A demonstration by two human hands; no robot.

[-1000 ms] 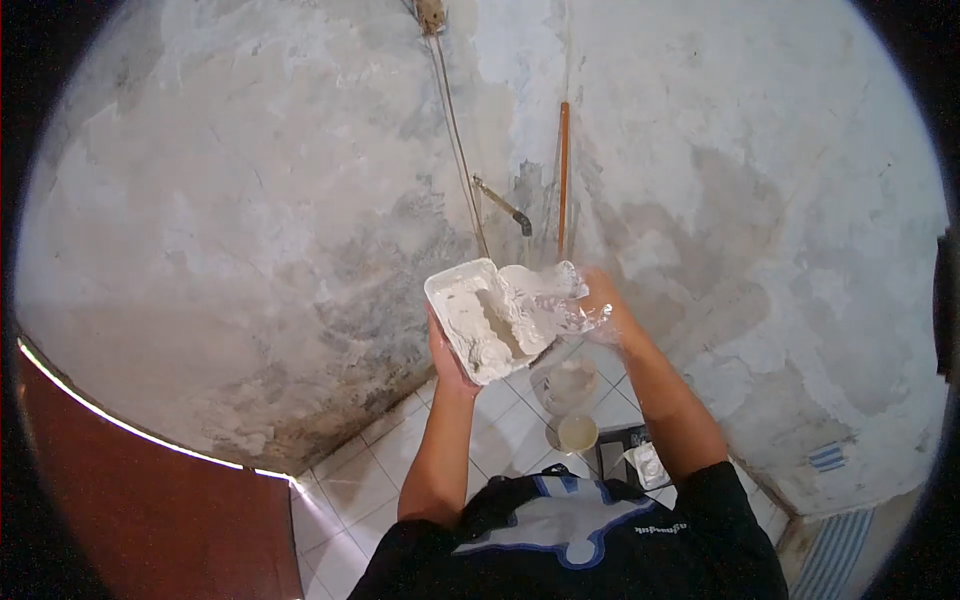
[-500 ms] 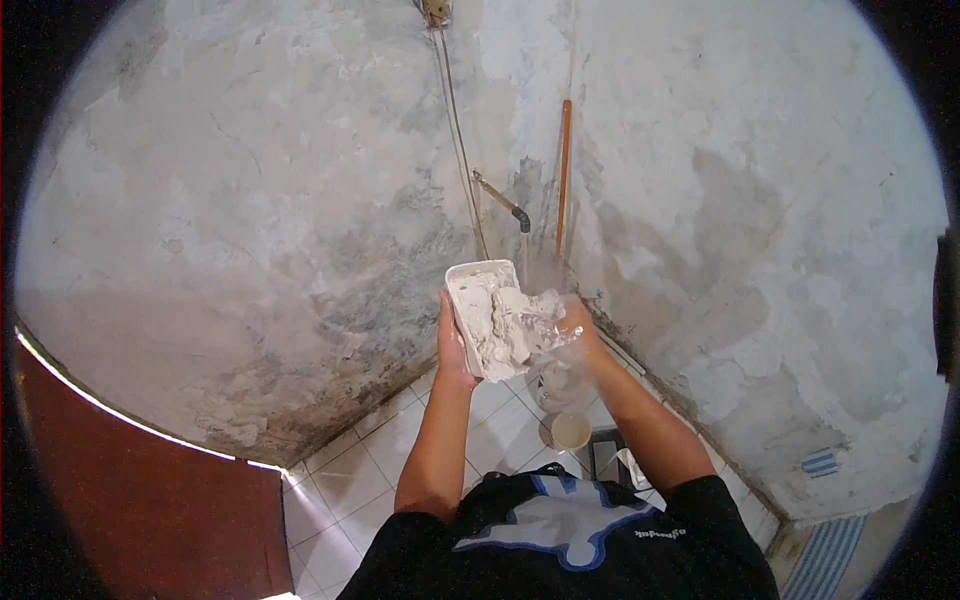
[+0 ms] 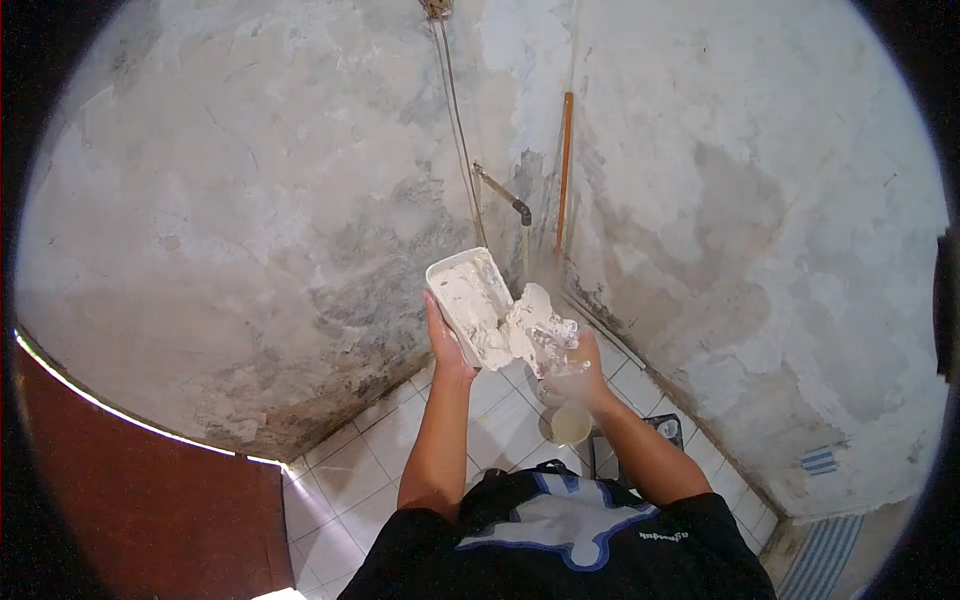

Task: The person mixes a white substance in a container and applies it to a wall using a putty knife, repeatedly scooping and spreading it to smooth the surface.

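Here left hand (image 3: 442,345) grips tray (image 3: 462,290), right hand (image 3: 578,368) scoops plaster (image 3: 532,322).

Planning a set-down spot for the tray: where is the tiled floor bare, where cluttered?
Bare: white floor tiles between the stained plaster wall, the red-brown door and the arm of the left hand, which grips the white rectangular tray. Crowded: below the gloved right hand, a round cream-filled pot and a dark flat object sit close together.
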